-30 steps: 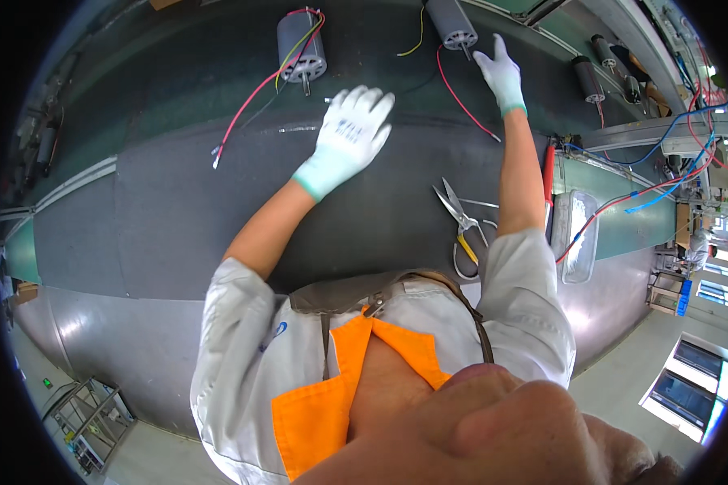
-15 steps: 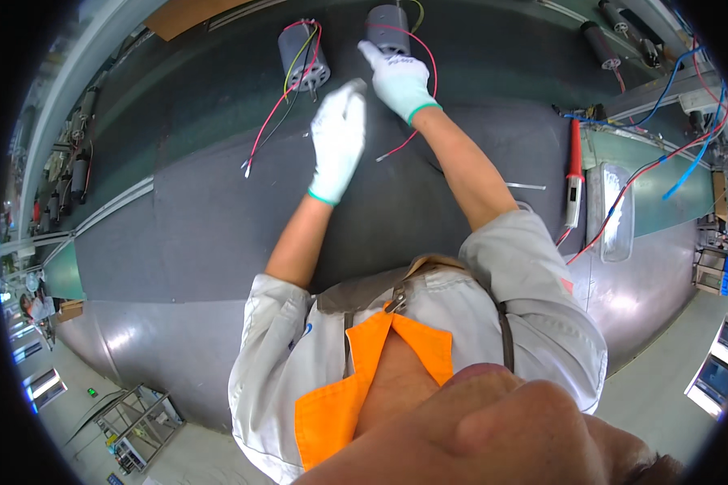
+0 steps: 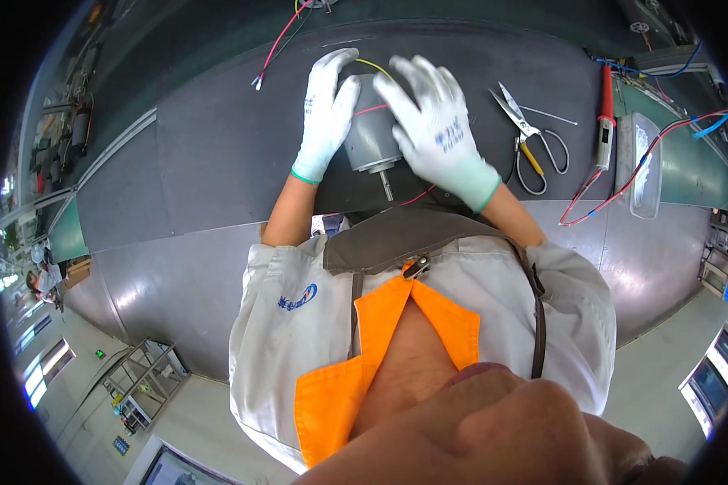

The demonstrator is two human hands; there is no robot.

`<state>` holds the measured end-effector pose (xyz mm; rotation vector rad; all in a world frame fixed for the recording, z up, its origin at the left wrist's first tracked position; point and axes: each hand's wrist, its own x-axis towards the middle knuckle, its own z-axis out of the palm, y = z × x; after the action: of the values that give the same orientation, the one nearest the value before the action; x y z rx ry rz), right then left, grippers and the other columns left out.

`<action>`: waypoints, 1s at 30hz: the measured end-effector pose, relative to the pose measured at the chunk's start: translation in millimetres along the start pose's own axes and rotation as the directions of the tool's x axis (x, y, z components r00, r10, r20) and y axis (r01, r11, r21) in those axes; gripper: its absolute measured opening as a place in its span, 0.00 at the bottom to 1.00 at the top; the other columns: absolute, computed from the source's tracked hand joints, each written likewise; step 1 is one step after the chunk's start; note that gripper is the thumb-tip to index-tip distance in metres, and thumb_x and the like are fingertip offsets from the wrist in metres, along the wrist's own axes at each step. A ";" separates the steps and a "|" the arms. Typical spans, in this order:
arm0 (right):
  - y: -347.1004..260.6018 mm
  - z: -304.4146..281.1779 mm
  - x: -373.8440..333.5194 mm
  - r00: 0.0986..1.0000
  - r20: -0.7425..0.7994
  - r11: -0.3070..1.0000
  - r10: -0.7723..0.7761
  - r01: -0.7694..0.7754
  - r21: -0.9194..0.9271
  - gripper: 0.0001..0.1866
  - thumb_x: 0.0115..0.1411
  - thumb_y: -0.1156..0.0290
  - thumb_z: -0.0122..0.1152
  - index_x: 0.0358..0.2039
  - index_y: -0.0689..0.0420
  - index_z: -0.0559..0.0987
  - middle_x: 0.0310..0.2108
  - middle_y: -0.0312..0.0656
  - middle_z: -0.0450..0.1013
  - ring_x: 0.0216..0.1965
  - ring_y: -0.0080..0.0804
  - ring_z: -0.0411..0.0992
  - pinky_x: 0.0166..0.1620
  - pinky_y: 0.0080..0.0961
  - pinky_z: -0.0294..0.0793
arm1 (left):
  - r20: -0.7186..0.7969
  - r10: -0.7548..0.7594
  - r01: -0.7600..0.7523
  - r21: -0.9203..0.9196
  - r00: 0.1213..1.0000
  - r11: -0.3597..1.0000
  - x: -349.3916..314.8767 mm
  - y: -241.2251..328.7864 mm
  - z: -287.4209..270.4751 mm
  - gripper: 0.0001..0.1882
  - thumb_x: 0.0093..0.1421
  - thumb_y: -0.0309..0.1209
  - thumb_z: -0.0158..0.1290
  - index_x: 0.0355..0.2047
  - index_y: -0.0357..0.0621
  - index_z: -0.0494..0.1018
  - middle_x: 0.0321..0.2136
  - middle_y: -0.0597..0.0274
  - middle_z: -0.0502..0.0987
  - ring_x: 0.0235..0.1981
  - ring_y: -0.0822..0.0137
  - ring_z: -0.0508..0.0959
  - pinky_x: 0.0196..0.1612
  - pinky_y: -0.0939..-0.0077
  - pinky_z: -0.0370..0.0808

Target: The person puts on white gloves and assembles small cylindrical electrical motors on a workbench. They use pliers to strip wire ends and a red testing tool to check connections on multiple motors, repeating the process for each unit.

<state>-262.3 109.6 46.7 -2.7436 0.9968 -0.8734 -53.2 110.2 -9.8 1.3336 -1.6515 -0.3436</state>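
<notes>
A grey cylindrical motor (image 3: pixel 370 145) lies on the dark work mat between my hands, its metal shaft (image 3: pixel 387 186) pointing towards me. My left hand (image 3: pixel 323 117), in a white glove with a green cuff, curves round the motor's left side, thumb against the casing. On the other side my right hand (image 3: pixel 443 139), gloved alike, has its fingers spread over the motor's right edge, slightly blurred. A yellow wire (image 3: pixel 374 66) arcs behind the motor between my hands. One red wire (image 3: pixel 372 108) crosses the casing and passes under my right hand.
Right of my right hand lie scissors (image 3: pixel 516 113), a tool with a yellow part (image 3: pixel 532 158) and a thin metal rod (image 3: pixel 548 115). Further right are a red-handled tool (image 3: pixel 607 97) on a cable and a clear tray (image 3: pixel 644 182). Another motor's red wire (image 3: pixel 281 40) trails at the far edge.
The right-hand motor has come nearer to me and turned, its shaft now facing me. Both hands have drawn back with it. The scissors and yellow-marked tool have come into sight.
</notes>
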 end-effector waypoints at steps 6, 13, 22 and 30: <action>29.4 19.3 17.0 0.782 0.577 0.623 0.236 -0.578 0.528 0.45 0.63 0.61 0.61 0.74 0.61 0.50 0.68 0.62 0.59 0.54 0.52 0.74 0.56 0.38 0.74 | -0.022 -0.036 0.035 -0.044 0.999 0.998 -6.6 -7.5 -10.5 0.22 0.65 0.25 0.47 0.59 0.35 0.69 0.57 0.47 0.72 0.61 0.53 0.71 0.66 0.62 0.65; 26.3 -13.3 -12.6 0.371 0.921 -0.030 0.121 -0.926 0.377 0.36 0.62 0.58 0.65 0.63 0.67 0.68 0.29 0.44 0.78 0.18 0.18 0.71 0.20 0.17 0.71 | -0.181 -0.032 0.044 0.061 0.983 0.997 -12.8 -6.3 -1.1 0.23 0.66 0.29 0.52 0.60 0.37 0.68 0.57 0.45 0.71 0.59 0.47 0.71 0.64 0.58 0.67; -77.7 39.4 43.0 0.710 0.507 0.788 -0.490 0.111 0.606 0.12 0.59 0.66 0.58 0.38 0.61 0.80 0.27 0.51 0.78 0.25 0.43 0.76 0.27 0.39 0.75 | 0.562 -0.537 0.748 -0.251 0.629 0.615 5.2 10.2 -74.3 0.46 0.66 0.69 0.40 0.54 0.31 0.73 0.37 0.50 0.80 0.30 0.65 0.81 0.33 0.69 0.80; -83.4 17.5 32.5 0.712 0.487 0.654 -0.505 -0.052 0.755 0.18 0.61 0.56 0.60 0.44 0.55 0.81 0.40 0.50 0.79 0.44 0.52 0.78 0.47 0.43 0.77 | 0.543 -0.794 0.878 0.197 0.273 0.436 39.1 18.9 -70.2 0.36 0.65 0.72 0.40 0.24 0.51 0.66 0.17 0.74 0.64 0.13 0.81 0.61 0.16 0.81 0.55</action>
<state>-185.7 153.0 70.6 -2.1565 0.0554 -0.1376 -6.9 106.1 58.4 2.0581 -1.0951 -1.6448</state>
